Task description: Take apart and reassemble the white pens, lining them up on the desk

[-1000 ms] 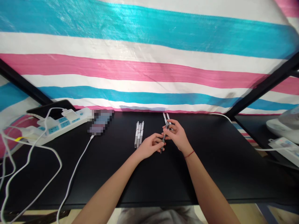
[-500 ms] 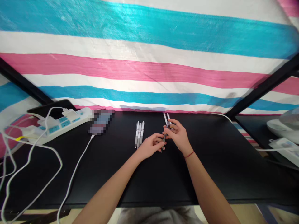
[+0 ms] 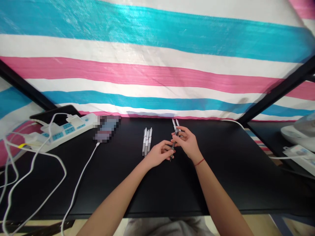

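A dark pen [image 3: 173, 145] is held between both hands over the middle of the black table, its tip pointing toward me. My left hand [image 3: 159, 153] pinches its lower part between thumb and fingers. Around the upper part close the fingers of my right hand [image 3: 187, 141]. To the left of my left hand, several white pens with grey grips [image 3: 147, 141] lie side by side, their lower ends partly behind that hand. Beyond my right hand, more white pens [image 3: 175, 123] lie on the table, mostly covered by its fingers.
On the left, a white power strip [image 3: 71, 130] with plugs and loose white cables stands near a blurred phone [image 3: 107, 128] on a charging cable. A striped sheet [image 3: 157, 75] hangs behind the black table [image 3: 98, 183]. Another white power strip [image 3: 299, 159] lies at far right.
Both hands keep their hold on the dark pen and have barely moved. The white pens lie as before; the view has shifted very slightly.
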